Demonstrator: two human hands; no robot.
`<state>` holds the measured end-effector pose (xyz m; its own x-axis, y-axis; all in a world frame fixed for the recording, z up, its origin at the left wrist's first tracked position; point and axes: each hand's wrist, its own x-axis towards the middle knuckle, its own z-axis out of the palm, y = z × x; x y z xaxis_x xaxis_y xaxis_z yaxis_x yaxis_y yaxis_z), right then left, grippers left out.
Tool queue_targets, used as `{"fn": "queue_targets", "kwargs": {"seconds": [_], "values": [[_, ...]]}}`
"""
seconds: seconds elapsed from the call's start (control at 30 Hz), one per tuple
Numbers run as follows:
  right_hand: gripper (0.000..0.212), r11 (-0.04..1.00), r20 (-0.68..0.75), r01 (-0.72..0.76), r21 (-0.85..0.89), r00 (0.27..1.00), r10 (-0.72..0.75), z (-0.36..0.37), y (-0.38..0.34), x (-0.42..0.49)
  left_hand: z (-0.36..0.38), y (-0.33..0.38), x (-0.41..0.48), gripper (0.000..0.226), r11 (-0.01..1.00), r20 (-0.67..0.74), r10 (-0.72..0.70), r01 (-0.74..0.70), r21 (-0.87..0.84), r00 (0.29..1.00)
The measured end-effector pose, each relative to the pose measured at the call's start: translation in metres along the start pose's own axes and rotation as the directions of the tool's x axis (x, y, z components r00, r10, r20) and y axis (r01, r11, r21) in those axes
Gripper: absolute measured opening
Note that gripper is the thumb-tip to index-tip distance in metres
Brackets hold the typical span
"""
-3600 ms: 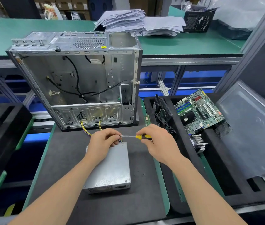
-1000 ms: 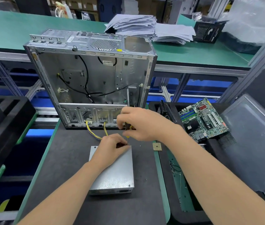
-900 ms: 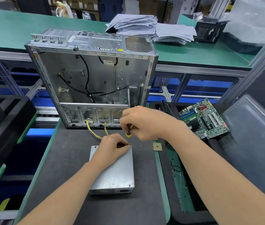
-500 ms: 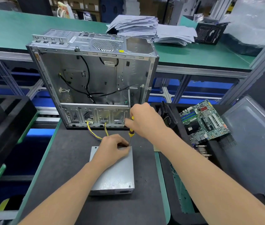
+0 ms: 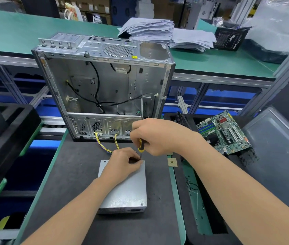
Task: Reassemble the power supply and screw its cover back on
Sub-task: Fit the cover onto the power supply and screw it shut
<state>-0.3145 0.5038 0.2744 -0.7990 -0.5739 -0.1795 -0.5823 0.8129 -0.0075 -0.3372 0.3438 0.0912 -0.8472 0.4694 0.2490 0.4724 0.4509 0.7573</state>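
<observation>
The left forearm comes up from the bottom left of the frame, slanting toward the centre, with the wrist low over a flat silver sheet-metal power supply (image 5: 128, 190) that lies on a dark grey work mat (image 5: 69, 174) just below centre. The left hand (image 5: 122, 165) rests on the box's upper right corner with its fingers curled under. Thumb and forefinger close together round the lower end of a thin steel shaft, and whether a screw sits between them is hidden.

The right forearm enters from the bottom right and runs diagonally up to the centre, with the wrist bent so the right hand (image 5: 157, 137) hangs above the left. Its fingers are wrapped tightly round the yellow-and-black-handled screwdriver (image 5: 141, 146), which stands nearly upright. The screwdriver's tip points down onto that same corner of the power supply.

Yellow and mixed-colour wires (image 5: 104, 144) run from behind the left hand up to the open silver steel computer case (image 5: 104, 85), which stands upright at the mat's far edge in the upper centre. A small square gold-toned chip (image 5: 172, 162) lies just right of the mat's green border. A green motherboard (image 5: 225, 133) leans in a black tray at centre right.
</observation>
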Motion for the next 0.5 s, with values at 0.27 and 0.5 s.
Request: {"fn": "queue_targets", "kwargs": {"seconds": [0.27,0.5], "values": [[0.008,0.939,-0.091,-0.282,0.199,0.948,0.304,0.008,0.000,0.008,0.000,0.001,0.000,0.007,1.000,0.005,-0.001,0.001,-0.002,1.000],[0.036,0.738,-0.141,-0.585,0.337,0.743,0.654,0.027,-0.010,0.015,0.001,0.003,0.001,0.008,1.000,-0.001,-0.020,0.020,-0.003,1.000]]}}
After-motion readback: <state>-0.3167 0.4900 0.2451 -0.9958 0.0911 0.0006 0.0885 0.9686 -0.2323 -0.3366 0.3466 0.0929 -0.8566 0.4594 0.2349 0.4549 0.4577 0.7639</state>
